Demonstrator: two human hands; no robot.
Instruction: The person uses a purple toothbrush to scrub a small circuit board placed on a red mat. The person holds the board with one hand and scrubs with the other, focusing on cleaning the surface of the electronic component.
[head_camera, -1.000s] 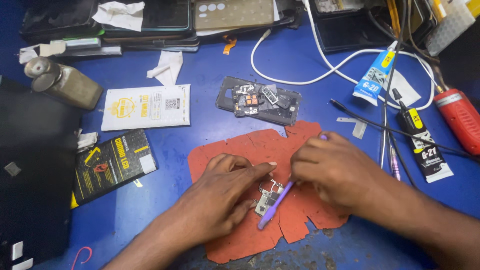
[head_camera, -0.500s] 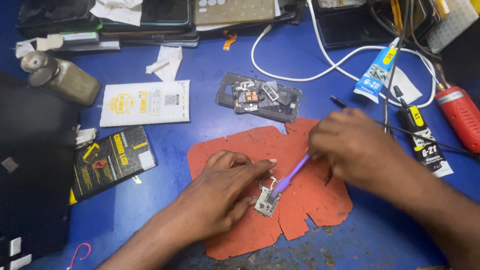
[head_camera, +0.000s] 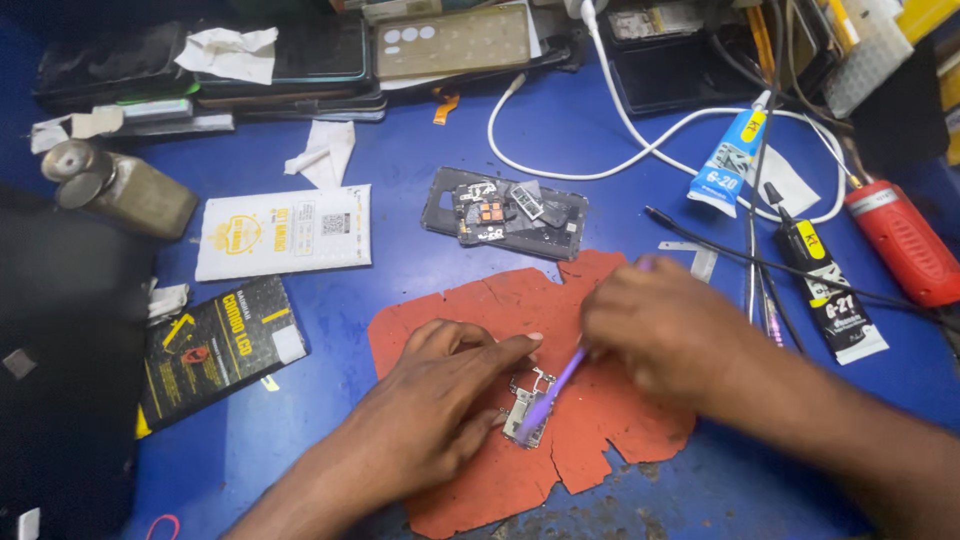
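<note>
Blue workbench, cluttered along the far edge with stacked phones and a white cable. Near the middle, a ragged red heat mat; just beyond its far edge, an opened dark phone frame. On the mat, a small metal shield bracket, lying between the two hands, long axis running near-to-far. Left hand flat on the mat, index finger stretched toward the bracket's far end, thumb just beside its near edge; contact unclear. Right hand closed around a purple-handled tool, fingers pressed together in a pinch. Tool slanted down and left, tip resting on the bracket. Right of the mat, two glue tubes.
</note>
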